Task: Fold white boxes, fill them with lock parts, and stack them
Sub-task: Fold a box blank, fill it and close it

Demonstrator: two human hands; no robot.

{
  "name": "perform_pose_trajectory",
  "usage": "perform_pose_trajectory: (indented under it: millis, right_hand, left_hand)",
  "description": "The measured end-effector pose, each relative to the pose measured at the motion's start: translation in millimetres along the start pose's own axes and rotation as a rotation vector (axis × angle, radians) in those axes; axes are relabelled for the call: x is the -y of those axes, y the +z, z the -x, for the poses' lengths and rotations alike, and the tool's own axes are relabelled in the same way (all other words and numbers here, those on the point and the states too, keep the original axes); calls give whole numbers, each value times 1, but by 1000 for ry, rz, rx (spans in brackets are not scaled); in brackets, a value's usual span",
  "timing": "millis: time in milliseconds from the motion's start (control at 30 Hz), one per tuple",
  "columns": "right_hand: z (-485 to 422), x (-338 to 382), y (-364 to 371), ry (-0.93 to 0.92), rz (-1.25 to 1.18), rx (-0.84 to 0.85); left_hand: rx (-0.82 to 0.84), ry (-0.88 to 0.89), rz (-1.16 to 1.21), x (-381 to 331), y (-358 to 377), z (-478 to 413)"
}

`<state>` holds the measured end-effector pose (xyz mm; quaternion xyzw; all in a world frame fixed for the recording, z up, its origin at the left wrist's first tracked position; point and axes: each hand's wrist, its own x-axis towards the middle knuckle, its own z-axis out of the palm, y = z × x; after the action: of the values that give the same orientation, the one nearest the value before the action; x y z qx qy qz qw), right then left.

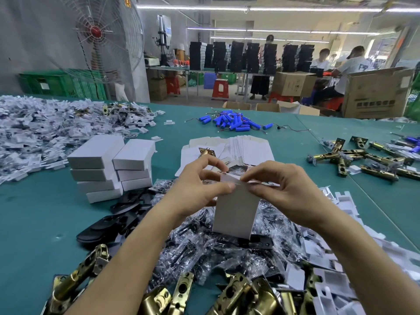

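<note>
The fingers (254, 176) of both hands pinch the top flap of a white box (236, 214), which is held upright above a pile of bagged parts (200, 251). The left hand (197, 187) takes the left edge and the right hand (281, 192) the right. Closed boxes (109, 164) stand stacked on the bench (34, 223) to the left. Flat blanks (250, 148) lie on the far side.

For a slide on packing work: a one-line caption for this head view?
Left hand and right hand pinch the top flap of a white box held above bagged lock parts.
</note>
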<state>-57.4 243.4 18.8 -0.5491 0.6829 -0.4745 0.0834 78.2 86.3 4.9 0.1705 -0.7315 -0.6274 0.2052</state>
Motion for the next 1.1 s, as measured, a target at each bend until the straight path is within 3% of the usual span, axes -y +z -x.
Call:
perform_pose_trajectory:
  millis: [233,567,800,900,1100]
  right_hand:
    - [-1,-2,6,-43,255,20]
    - [-2,-1,5,-39,199,5]
    - [-4,1,-2,-49,280,99]
    - [1,-6,3,-93,270,14]
    - [19,-27,23,-124,30,-177]
  left_hand:
    - [-18,110,-60,5,-9,-1]
    - [-12,143,-137,2,-9,1]
    - [7,166,-171,2,-10,1]
    - [-8,191,-186,4,-9,0]
    - [-16,216,-204,8,-10,-3]
